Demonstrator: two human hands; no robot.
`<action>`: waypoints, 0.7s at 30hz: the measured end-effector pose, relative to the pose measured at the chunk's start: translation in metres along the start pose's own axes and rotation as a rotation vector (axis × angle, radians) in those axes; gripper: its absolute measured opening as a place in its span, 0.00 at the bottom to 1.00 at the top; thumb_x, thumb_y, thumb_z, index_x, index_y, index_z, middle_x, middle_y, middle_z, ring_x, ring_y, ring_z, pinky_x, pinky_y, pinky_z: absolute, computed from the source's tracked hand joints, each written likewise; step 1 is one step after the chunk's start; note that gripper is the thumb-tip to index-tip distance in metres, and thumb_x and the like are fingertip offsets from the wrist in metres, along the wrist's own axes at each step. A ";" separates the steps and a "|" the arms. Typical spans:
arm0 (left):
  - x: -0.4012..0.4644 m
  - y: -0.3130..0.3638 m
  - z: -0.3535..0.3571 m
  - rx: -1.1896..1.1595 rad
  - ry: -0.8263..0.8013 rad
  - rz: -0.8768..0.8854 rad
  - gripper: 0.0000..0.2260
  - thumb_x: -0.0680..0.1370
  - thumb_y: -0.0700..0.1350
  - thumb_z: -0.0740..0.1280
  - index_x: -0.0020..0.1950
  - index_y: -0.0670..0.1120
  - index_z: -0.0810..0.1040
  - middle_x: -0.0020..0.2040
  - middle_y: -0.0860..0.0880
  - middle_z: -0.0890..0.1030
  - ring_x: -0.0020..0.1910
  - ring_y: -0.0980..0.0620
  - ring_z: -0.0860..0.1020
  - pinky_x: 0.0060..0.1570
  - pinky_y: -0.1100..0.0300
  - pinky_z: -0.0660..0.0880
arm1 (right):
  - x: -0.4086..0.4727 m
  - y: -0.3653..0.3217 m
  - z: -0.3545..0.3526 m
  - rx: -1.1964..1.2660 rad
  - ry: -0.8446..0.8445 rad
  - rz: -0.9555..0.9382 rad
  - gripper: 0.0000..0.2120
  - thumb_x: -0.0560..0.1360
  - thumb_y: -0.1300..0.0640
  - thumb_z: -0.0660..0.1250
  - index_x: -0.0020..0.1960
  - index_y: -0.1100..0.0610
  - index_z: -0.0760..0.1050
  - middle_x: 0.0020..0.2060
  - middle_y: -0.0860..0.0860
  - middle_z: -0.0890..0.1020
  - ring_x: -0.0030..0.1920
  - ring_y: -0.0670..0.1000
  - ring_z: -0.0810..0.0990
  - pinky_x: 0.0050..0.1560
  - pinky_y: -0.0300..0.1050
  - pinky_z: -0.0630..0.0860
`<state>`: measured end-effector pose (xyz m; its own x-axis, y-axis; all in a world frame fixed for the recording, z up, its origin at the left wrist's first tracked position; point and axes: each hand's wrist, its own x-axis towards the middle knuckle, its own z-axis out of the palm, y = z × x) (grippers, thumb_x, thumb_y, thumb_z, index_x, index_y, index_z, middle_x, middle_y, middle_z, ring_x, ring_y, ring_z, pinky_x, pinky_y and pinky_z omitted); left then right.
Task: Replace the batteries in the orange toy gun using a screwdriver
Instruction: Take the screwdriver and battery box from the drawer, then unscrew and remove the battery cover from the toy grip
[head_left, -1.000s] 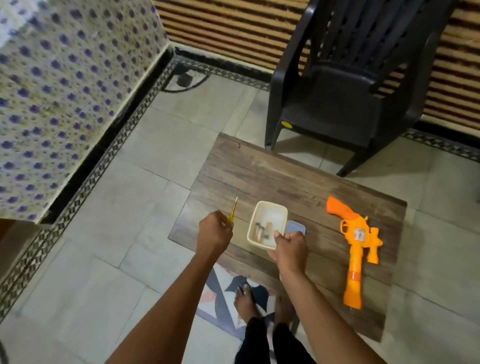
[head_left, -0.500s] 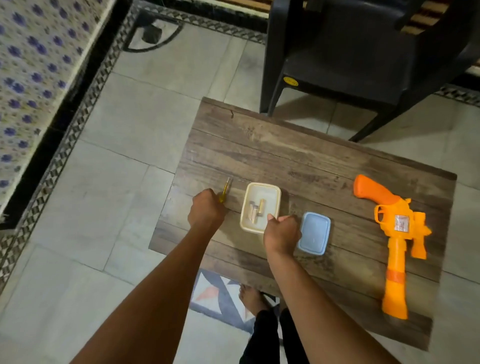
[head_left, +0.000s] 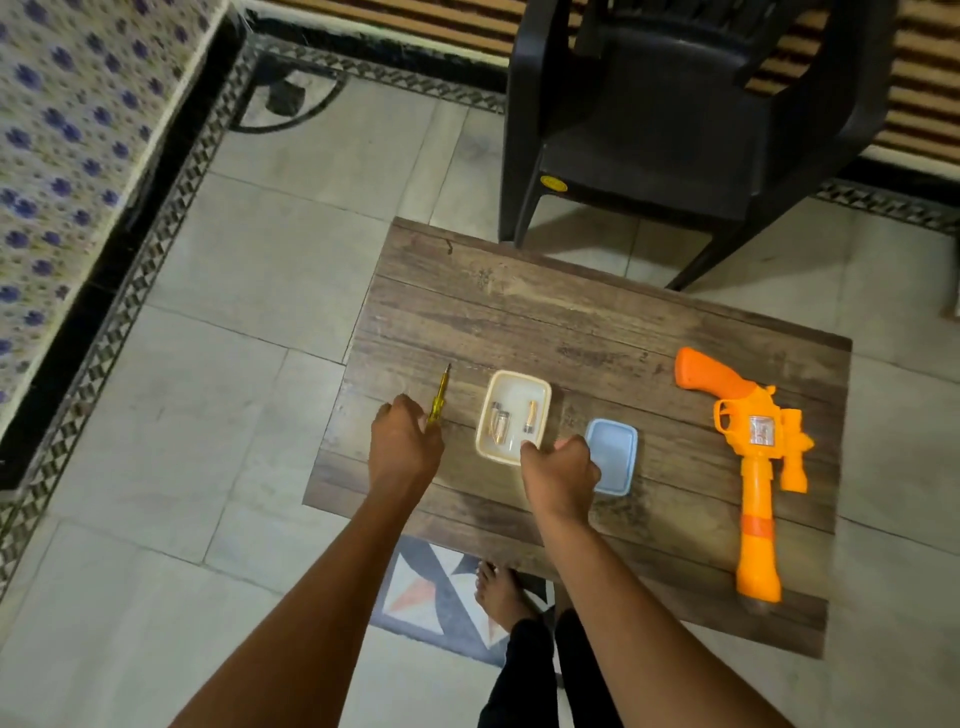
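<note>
Left hand (head_left: 404, 441) is curled at the handle end of the slim yellow-handled screwdriver (head_left: 437, 399), which lies on the low wooden plank table (head_left: 597, 322) with its tip pointing away; whether the fingers actually grip it, I cannot tell. Right hand (head_left: 561, 470) is curled at the near rim of the cream rectangular plastic tray (head_left: 513, 415), thumb on its edge. Inside sit small gold-and-silver batteries (head_left: 501, 423). Just right of that hand lies the pale blue plastic lid (head_left: 612, 460). Well off to the right rests the bright orange plastic toy gun (head_left: 748, 457), grip away, barrel toward the person, a silver sticker on its side. Against half a second ago, both hands sit in the same spots, and the screwdriver shows more of its length.
</note>
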<state>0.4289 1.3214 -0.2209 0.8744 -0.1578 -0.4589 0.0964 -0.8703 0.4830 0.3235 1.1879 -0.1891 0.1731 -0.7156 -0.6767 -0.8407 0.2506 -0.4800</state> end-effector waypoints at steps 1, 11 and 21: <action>-0.013 0.005 -0.007 -0.031 0.010 0.027 0.11 0.78 0.44 0.73 0.57 0.40 0.79 0.53 0.43 0.82 0.51 0.44 0.80 0.50 0.55 0.76 | -0.009 -0.002 -0.011 0.014 -0.005 -0.007 0.16 0.76 0.55 0.72 0.59 0.62 0.76 0.54 0.61 0.81 0.56 0.61 0.78 0.46 0.43 0.70; -0.173 0.137 -0.067 -0.443 0.057 0.196 0.02 0.80 0.44 0.71 0.51 0.48 0.81 0.46 0.55 0.85 0.45 0.63 0.82 0.45 0.68 0.77 | -0.109 -0.017 -0.171 0.291 0.020 -0.414 0.06 0.75 0.62 0.75 0.47 0.55 0.79 0.43 0.46 0.84 0.45 0.42 0.83 0.45 0.36 0.77; -0.352 0.296 -0.029 -0.586 -0.070 0.432 0.01 0.80 0.42 0.71 0.51 0.47 0.83 0.46 0.54 0.85 0.47 0.60 0.83 0.46 0.69 0.77 | -0.144 0.033 -0.396 0.604 0.104 -0.576 0.07 0.76 0.64 0.74 0.44 0.53 0.81 0.41 0.51 0.86 0.45 0.55 0.85 0.48 0.48 0.80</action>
<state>0.1635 1.1325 0.1048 0.8611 -0.4777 -0.1742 0.0053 -0.3341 0.9425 0.0672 1.0411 0.1135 0.4179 -0.8877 -0.1934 -0.2109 0.1122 -0.9710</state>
